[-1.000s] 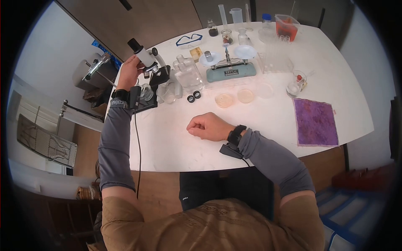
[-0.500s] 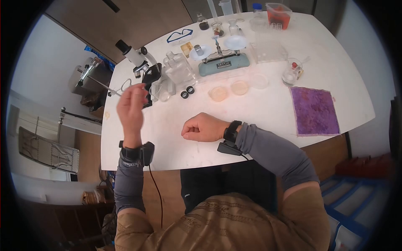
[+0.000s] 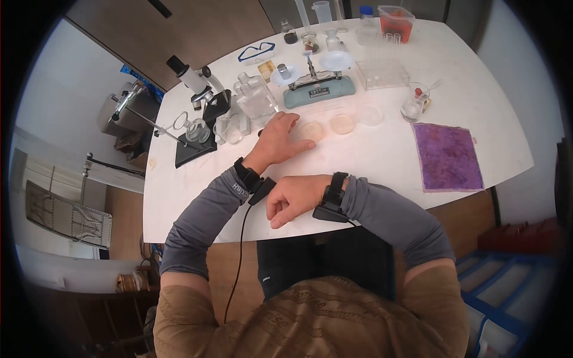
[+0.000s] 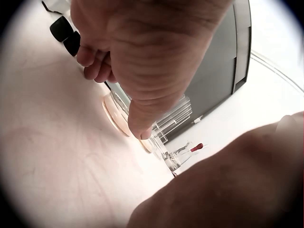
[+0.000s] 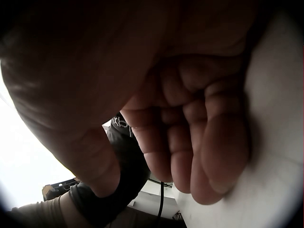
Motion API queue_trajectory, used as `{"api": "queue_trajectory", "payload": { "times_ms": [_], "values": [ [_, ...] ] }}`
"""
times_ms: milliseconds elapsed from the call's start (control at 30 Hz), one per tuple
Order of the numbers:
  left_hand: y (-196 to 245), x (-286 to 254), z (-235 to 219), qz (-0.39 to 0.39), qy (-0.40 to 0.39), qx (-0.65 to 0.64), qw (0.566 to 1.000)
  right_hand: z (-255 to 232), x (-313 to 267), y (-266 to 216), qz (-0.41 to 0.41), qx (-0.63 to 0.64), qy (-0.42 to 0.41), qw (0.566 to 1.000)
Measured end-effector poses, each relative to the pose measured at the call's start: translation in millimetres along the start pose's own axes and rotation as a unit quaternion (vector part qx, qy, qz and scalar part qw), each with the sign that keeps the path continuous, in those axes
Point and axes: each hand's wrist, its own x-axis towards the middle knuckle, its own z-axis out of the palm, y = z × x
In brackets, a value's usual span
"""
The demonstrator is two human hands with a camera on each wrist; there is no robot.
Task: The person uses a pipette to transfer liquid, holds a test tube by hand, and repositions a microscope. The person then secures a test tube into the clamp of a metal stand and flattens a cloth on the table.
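Tabletop (image 3: 370, 158): white, curved edges; wood-look & gray panels behind, gray wall at R.
Petri dishes: 3 total, in a row: 2 tinted dishes (image 3: 342, 124), 1 clear dish (image 3: 370, 115) at R end.
Eyepieces (image 4: 61, 28): 2, blk, side by side, just beside L hand's fingers.
Microscope (image 3: 192, 79): 1, upright, far L, w/ slanted tube.
Balance (image 3: 319, 93): 1, green base, 2 pans, 1 metal weight (image 3: 283, 72) on its L pan; sits behind dishes.
Beaker (image 3: 412, 110): 1, w/ red-bulb dropper; R of clear dish.
Cloth (image 3: 447, 156): 1, purple, flat.
L hand (image 3: 276, 141): palm down, thumb spread wide from fingers, fingers loosely bent; thumb tip by near rim of the leftmost tinted dish, can't tell if touching. No pinch on anything visible.
R hand (image 3: 297, 197): fingers loosely curled, thumb apart; lies low at tabletop, nothing in grip.
Hands: close together, L one farther from torso; R hand just beside L wrist.
Edges: front edge runs just below R hand; cloth near R part of front edge, well apart from both hands.
Room: bare white surface btwn tinted dishes & R forearm, also btwn R forearm & cloth; L hand's far side is tighter, w/ glass bottles (image 3: 256, 101) close.
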Motion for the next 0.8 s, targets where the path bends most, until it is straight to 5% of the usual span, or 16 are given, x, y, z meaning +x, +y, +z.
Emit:
{"api": "queue_trajectory", "payload": {
  "times_ms": [333, 433, 800],
  "values": [
    [-0.7, 10.9, 20.2, 0.019, 0.041, 0.020, 0.999, 4.1, 3.8, 9.0, -0.049, 0.012, 0.000, 0.999],
    [-2.5, 4.4, 15.9, 0.017, 0.068, -0.006, 0.997, -1.6, 0.8, -4.3, 0.022, -0.002, -0.022, 1.000],
    [-37.8, -61.9, -107.4, -0.060, 0.142, 0.052, 0.987, -1.5, 3.3, -1.2, 0.022, -0.021, -0.014, 0.999]
  ]
}}
